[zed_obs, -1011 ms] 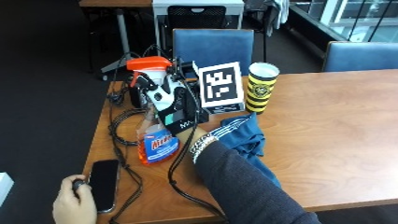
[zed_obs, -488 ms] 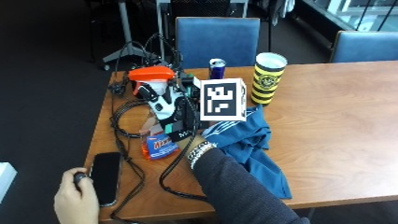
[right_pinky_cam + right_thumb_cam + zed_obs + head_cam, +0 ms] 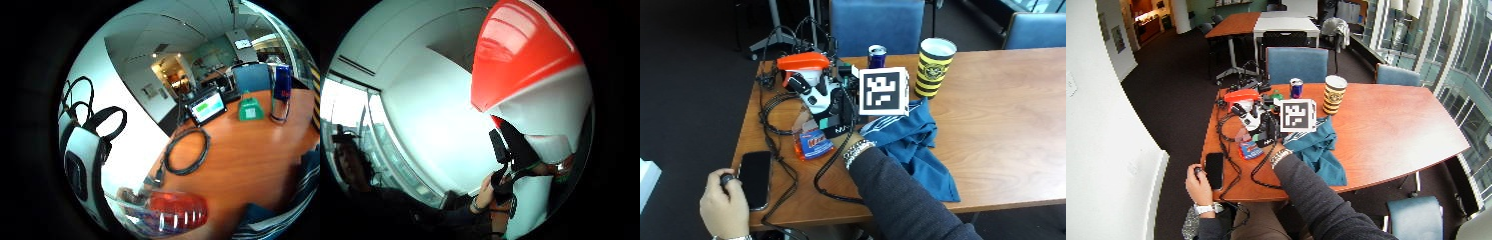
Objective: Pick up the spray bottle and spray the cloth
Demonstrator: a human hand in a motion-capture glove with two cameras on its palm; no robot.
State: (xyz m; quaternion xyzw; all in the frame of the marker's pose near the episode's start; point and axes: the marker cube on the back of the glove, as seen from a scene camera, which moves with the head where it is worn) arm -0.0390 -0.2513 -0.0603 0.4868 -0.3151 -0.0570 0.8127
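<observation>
In the outside view the spray bottle (image 3: 812, 142) has an orange trigger head (image 3: 803, 62) and orange liquid in a clear body, and it stands near the table's left end. My gloved right hand (image 3: 828, 107) grips it round the neck, just below the head. The blue cloth (image 3: 916, 145) lies crumpled on the table right beside my wrist. The thumb side palm view is filled by the orange head (image 3: 520, 50) and white neck. The little finger side palm view shows the bottle's orange liquid (image 3: 177, 212) close to the palm. Whether the bottle's base touches the table is unclear.
A yellow and black cup (image 3: 933, 65) and a blue can (image 3: 875, 55) stand behind the cloth. Black cables (image 3: 776, 117) loop across the table's left end. The bare left hand (image 3: 725, 200) rests beside a black phone (image 3: 755, 177) at the front left corner. Blue chairs stand behind the table.
The outside camera has shifted, so the whole picture moved. My right hand keeps its grip on the bottle's neck, beside the cloth.
</observation>
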